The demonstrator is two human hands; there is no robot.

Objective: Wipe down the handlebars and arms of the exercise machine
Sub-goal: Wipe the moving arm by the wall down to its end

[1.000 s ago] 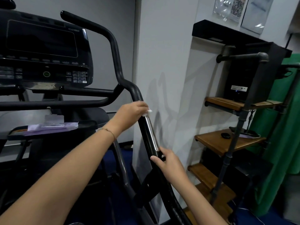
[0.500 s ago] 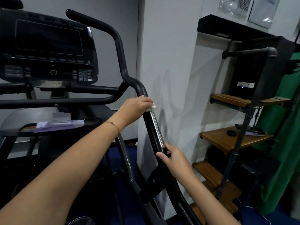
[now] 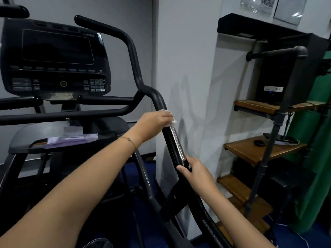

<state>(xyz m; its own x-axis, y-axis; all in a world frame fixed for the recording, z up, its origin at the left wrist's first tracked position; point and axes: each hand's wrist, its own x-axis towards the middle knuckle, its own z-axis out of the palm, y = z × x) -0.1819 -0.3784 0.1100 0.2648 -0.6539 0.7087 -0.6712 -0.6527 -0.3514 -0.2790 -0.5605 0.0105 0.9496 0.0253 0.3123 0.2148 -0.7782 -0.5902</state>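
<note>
gripping the lower stretch of the black tubular swing arm (image 3: 171,145) of the exercise machine, the right hand (image 3: 196,171) curls its fingers (image 3: 180,168) round the tube just below a shiny chrome sensor strip (image 3: 177,145), seemingly to steady it. farther up the same arm, the left hand (image 3: 155,122) clenches a small white wipe (image 3: 172,120) against the tube, just under the bend where it rises into the upright black handlebar (image 3: 132,56). the step in hand looks like wiping this arm, with the wipe at the top of the chrome strip. the next move likely calls for sliding the wipe along the tube, either up over the bend or down toward the right hand, which would then have to give way. beyond stand the dark console (image 3: 53,56), a grey tray (image 3: 23,138) holding a purple packet (image 3: 71,139), and brown wooden shelves (image 3: 259,151) by the wall.
</note>
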